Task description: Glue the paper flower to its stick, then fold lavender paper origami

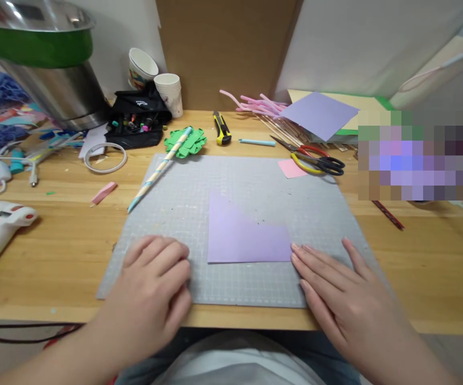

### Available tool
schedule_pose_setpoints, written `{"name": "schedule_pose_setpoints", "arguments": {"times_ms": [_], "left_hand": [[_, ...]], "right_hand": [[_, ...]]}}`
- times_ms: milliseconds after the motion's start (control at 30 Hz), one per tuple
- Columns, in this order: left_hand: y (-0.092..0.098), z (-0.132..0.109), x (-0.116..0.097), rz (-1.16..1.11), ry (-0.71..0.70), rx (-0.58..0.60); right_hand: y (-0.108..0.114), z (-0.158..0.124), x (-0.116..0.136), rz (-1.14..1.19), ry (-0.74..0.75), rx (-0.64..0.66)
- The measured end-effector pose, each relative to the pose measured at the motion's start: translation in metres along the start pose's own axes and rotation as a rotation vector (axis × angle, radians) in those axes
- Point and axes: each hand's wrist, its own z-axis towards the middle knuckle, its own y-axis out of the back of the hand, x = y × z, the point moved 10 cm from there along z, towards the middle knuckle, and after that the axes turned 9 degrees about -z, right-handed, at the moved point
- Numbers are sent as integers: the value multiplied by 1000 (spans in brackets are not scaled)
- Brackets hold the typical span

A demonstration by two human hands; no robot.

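Left grip: I'm holding it half-curled over the mat, contents hidden. Right grip: I'm holding it open, touching the purple paper at right.

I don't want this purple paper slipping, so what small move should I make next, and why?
I'd probably bring your left hand to the near left corner of the purple paper to steady it: that hand sits apart from the paper, while your right hand has its fingertips at the near right corner.
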Motion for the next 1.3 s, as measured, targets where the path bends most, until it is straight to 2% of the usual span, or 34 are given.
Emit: {"name": "schedule_pose_setpoints", "arguments": {"times_ms": [67, 133, 200, 267, 333, 500, 600, 733, 900, 1067, 1133, 1200, 1267, 1300], "left_hand": [[-4, -6, -9, -82, -10, -79], [-16, -8, -29, -54, -123, -80], [-34, -9, -41, 28, -192, 3], [-47, -10, -46, 105, -232, 47], [-53, -12, -49, 172, -265, 35], [-64, -18, -57, 285, -371, -5], [-63, -17, -58, 266, -394, -39], [-59, -16, -55, 259, -394, -83], [-59, -15, -53, 242, -384, -78], [-59, -16, -54, 244, -384, -81], [-57, -16, -53, 239, -367, -101], [-56, -16, -53, 225, -350, -115], [-55, -15, -53, 207, -338, -131], [-54, -15, -52, 194, -328, -144]], "right_hand": [[2, 7, -3, 43, -9, -28], [0, 20, -10, 100, -60, -11], [-10, 36, -17, 192, -132, 61], [-21, 53, -20, 300, -196, 131], [-30, 67, -21, 364, -243, 171], [-50, 83, -18, 334, -276, 261], [-56, 84, -13, 328, -236, 296], [-55, 83, -11, 279, -222, 260], [-53, 85, -7, 255, -202, 248], [-61, 85, -10, 265, -213, 295], [-57, 83, -13, 255, -241, 253], [-38, 81, -11, 180, -253, 109], [-14, 74, 6, 87, -193, -38], [-6, 71, 19, 82, -132, -59]]}}
